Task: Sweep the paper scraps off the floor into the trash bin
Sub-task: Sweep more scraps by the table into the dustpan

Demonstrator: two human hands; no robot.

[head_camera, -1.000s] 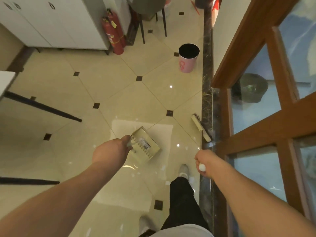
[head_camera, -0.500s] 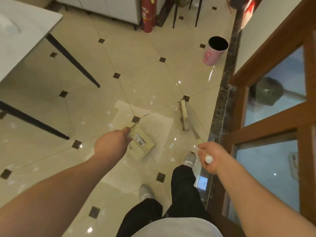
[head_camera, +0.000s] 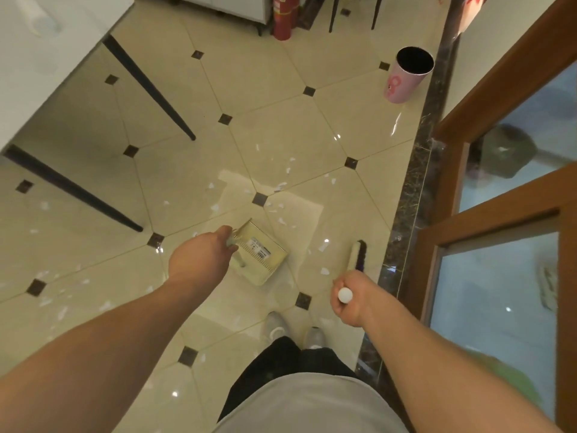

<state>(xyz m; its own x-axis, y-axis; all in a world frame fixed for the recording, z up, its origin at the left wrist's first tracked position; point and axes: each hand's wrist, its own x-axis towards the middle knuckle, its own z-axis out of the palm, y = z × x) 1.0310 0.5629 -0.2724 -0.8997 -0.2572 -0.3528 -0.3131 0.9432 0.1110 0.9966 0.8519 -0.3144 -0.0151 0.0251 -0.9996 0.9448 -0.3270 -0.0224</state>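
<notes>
Looking down from my head, my left hand (head_camera: 199, 257) curls round the handle of the pale dustpan (head_camera: 260, 257), which sits low over the floor just ahead of my feet, its open side turned away from me. My right hand (head_camera: 351, 300) is closed in a fist round the broom handle, whose white rounded end pokes up out of my grip; the broom head (head_camera: 357, 254) with its dark bristles is down by the floor just ahead of that hand, close to the dark stone border (head_camera: 412, 214) along the wall. The paper scraps (head_camera: 281, 185) lie scattered over the cream floor tiles (head_camera: 281, 135), most of them beyond the dustpan and between my two hands, with one white piece just beside the broom head and a looser spread off to the left below my left forearm. The pink trash bin (head_camera: 407, 78) stands upright well ahead and to the right, hard against the stone border, well apart from the scraps. To the left a white table (head_camera: 46, 64) reaches over the floor, and its black legs (head_camera: 150, 85) slant down near the left-hand scraps. A red fire extinguisher (head_camera: 282, 17) stands at the far edge, and a wooden-framed glass door (head_camera: 499, 214) runs along my right side.
</notes>
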